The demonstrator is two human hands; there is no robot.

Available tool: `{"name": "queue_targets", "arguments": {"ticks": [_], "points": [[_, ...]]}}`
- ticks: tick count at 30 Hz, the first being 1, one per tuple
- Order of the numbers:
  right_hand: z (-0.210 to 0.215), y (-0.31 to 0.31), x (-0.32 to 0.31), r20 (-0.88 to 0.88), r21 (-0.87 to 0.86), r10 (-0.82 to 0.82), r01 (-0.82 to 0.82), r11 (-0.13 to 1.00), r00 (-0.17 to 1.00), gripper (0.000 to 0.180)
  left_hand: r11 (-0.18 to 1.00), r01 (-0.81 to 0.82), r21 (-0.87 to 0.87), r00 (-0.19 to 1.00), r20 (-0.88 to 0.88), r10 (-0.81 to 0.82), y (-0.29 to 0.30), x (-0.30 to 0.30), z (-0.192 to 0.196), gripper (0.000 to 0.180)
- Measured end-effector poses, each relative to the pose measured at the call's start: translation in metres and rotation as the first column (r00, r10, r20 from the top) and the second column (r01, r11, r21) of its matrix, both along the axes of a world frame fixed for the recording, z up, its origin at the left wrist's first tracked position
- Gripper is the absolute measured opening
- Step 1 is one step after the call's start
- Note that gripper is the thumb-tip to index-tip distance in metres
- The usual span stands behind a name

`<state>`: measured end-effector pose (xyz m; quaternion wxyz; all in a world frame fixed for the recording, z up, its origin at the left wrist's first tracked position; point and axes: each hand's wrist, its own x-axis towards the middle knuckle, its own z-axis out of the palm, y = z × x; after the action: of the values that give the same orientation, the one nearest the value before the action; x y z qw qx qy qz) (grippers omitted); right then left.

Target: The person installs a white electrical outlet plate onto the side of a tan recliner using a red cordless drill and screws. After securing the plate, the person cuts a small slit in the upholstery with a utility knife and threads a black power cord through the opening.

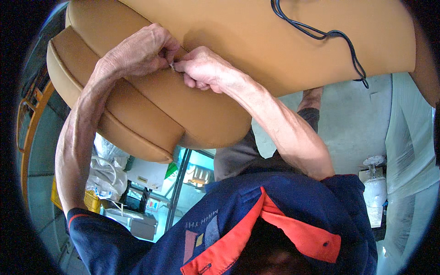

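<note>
A tan upholstered piece (pixel 156 98) with sewn seams and rounded, padded sections lies in front of me; it looks like part of a seat. My left hand (pixel 144 49) is bent over its surface from the left, fingers closed in a pinch. From the right my right hand (pixel 204 68) meets it, thumb and forefinger pressed together and the other fingers curled. Between the two sets of fingertips shows a tiny whitish bit (pixel 172 66), too small to name. Both hands are close to a seam between two padded sections.
A looped black cable (pixel 327 34) lies across the tan surface at upper right. An orange metal frame (pixel 34 123) stands at far left. Lower left are white plastic bags (pixel 107 172) and a yellow crate (pixel 91 200). Translucent plastic sheeting (pixel 410 151) hangs at right.
</note>
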<state>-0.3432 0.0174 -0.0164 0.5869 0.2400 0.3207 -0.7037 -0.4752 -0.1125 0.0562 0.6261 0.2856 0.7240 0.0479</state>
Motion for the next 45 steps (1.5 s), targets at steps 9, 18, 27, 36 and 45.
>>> {"name": "queue_targets", "arguments": {"ticks": [9,18,27,36,45], "points": [[-0.014,-0.019,0.003,0.27,-0.053,-0.114,0.133,0.99,0.956,0.018,0.999,-0.028,0.033,0.999,-0.031,0.029,-0.001,-0.001,-0.002,0.007],[-0.015,-0.043,-0.003,-0.49,0.541,0.329,-0.015,0.841,0.807,0.015,1.0,0.02,-0.006,0.999,-0.037,-0.02,0.009,-0.002,-0.001,0.006],[0.041,0.197,0.08,-0.528,0.493,0.623,-0.389,0.778,0.577,0.004,0.983,0.177,0.043,0.974,-0.151,-0.169,-0.005,0.018,-0.001,0.014],[0.05,0.126,0.029,-0.619,0.337,0.286,-0.082,0.938,0.732,0.03,0.989,0.124,-0.083,0.974,-0.18,-0.137,0.011,0.036,0.001,0.018],[-0.012,0.025,-0.021,-0.451,0.058,0.291,-0.297,0.953,0.844,0.019,0.991,0.076,0.111,0.995,-0.072,-0.068,0.005,0.032,-0.006,0.01]]}}
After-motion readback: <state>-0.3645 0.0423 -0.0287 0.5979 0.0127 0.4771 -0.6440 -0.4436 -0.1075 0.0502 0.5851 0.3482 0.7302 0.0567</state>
